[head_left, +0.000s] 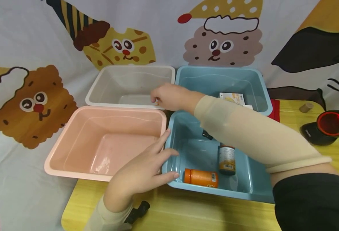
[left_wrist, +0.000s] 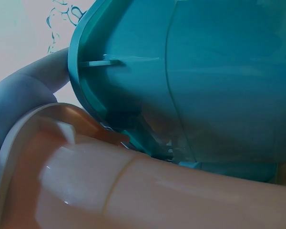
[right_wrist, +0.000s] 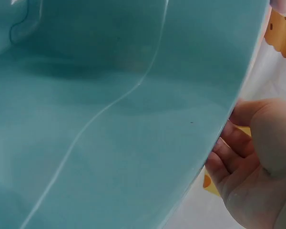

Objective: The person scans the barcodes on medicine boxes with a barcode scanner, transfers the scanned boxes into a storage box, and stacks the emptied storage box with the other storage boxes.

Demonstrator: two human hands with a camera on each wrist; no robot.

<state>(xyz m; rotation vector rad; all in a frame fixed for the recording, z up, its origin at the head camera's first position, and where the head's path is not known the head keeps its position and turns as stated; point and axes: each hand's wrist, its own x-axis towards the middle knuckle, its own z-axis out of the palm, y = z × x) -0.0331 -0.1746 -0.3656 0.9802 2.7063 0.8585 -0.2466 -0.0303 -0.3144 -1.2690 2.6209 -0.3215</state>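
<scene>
My left hand spreads its fingers at the left rim of the front blue bin, beside the pink bin. In the head view my right hand has bent fingers where the grey bin meets the blue bins. The right wrist view shows that hand beyond a blue rim, which hides its fingertips; whether it holds anything I cannot tell. Inside the front blue bin lie an orange bottle, a jar with a brown-yellow label and a black object, partly behind my right sleeve.
White printed boxes lie in the rear blue bin. On the yellow table, at the right, stand a black device with a red-lit ring and a small wooden cylinder. A cartoon-printed cloth hangs behind.
</scene>
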